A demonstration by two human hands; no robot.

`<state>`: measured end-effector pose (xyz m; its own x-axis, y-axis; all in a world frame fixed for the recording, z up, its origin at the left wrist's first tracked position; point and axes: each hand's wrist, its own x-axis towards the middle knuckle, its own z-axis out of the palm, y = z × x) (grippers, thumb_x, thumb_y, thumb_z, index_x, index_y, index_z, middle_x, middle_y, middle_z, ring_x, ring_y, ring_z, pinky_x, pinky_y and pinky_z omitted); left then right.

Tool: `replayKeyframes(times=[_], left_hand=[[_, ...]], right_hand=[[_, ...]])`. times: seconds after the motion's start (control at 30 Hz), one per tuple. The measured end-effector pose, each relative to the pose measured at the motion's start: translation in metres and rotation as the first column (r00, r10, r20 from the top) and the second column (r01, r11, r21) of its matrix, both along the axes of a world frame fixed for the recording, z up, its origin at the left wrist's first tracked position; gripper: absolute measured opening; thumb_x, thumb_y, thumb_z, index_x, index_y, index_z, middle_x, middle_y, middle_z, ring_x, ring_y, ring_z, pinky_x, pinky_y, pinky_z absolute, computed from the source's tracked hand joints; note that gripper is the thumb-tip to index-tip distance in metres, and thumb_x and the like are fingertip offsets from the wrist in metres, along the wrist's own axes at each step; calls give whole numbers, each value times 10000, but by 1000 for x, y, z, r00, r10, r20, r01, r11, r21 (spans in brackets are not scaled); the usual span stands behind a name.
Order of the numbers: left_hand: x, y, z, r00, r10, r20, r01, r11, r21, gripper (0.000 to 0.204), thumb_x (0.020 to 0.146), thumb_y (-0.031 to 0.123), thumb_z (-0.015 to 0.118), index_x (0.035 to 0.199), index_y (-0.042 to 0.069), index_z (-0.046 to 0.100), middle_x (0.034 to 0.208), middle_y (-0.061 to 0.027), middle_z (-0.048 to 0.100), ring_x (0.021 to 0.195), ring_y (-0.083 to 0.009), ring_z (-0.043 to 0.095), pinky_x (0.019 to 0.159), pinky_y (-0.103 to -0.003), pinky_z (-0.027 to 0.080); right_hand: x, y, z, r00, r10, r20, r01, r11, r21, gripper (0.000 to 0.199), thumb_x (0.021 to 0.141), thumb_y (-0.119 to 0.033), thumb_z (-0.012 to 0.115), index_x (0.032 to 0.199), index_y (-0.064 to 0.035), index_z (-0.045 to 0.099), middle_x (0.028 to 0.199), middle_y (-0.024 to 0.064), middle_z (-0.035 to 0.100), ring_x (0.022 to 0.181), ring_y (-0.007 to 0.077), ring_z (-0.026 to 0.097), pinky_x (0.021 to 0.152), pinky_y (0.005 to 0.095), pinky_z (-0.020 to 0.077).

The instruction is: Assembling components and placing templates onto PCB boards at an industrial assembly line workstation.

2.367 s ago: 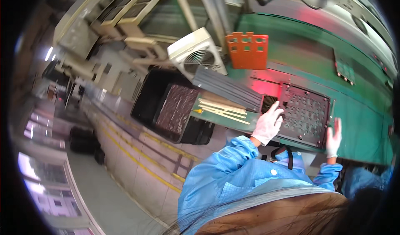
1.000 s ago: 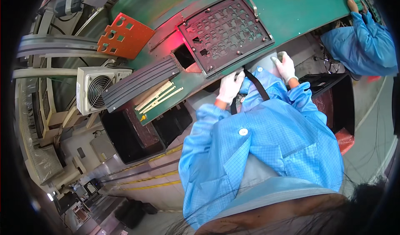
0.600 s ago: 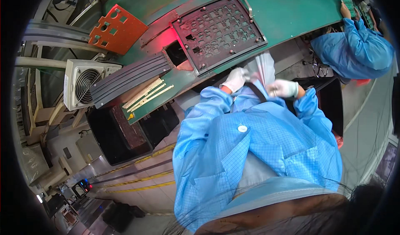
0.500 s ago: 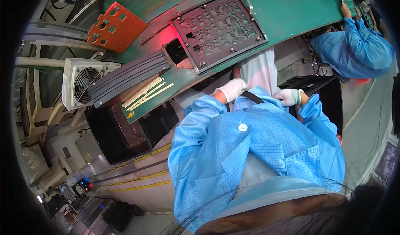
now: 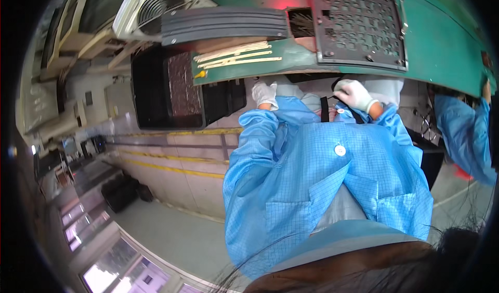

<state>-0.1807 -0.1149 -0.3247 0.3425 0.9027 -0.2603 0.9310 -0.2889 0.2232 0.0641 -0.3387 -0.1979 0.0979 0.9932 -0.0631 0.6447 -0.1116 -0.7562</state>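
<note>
White-gloved left hand [image 5: 265,95] and right hand [image 5: 355,95] by blue smock [image 5: 314,147], grips unclear, near side of green desk [image 5: 439,46].

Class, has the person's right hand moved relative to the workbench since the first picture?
Yes: the right hand has moved from over the green workbench past its near edge, toward the blue coat.

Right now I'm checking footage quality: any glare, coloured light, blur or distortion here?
In the head view, fisheye distortion bends the green workbench; a red glow lies beside the black perforated frame; lower-left windows look bright; left hand and right hand look fairly sharp.
</note>
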Motion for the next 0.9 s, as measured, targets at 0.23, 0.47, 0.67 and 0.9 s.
replayKeyframes(times=[0.23, 0.47, 0.67, 0.9], left_hand=[[-54, -14, -44, 974, 47, 223, -39, 998, -40, 312, 792, 369, 629, 913, 86, 680, 805, -207, 641, 823, -389, 612, 737, -464, 467], [-80, -23, 14, 809, 43, 587, 164, 941, -296, 265, 834, 296, 573, 823, 35, 619, 764, -227, 598, 750, -408, 577, 669, -451, 443], [-105, -22, 64, 766, -217, 606, 514, 772, -374, 258, 837, 274, 565, 816, 20, 602, 789, -239, 599, 784, -420, 577, 672, -459, 438], [-84, -34, 12, 767, 71, 638, -27, 997, -78, 157, 824, 211, 589, 845, 61, 629, 762, -157, 629, 734, -326, 603, 666, -399, 470]], right_hand=[[-58, 84, -43, 948, 271, -165, -307, 914, -264, 224, 785, -215, 600, 898, -27, 644, 834, 172, 645, 796, 342, 624, 735, 393, 490], [-93, 116, -65, 967, 252, 44, -242, 957, -162, 481, 764, -242, 657, 1207, -102, 533, 1096, 178, 604, 974, 349, 584, 828, 407, 470], [-124, 131, -102, 881, 445, 159, -447, 894, -25, 453, 743, -163, 661, 1180, -109, 555, 1184, 150, 556, 1107, 339, 495, 933, 392, 412], [-124, 150, -101, 958, 237, -164, -254, 963, -93, 167, 822, -111, 555, 975, -47, 560, 922, 192, 605, 917, 382, 574, 816, 415, 459]])
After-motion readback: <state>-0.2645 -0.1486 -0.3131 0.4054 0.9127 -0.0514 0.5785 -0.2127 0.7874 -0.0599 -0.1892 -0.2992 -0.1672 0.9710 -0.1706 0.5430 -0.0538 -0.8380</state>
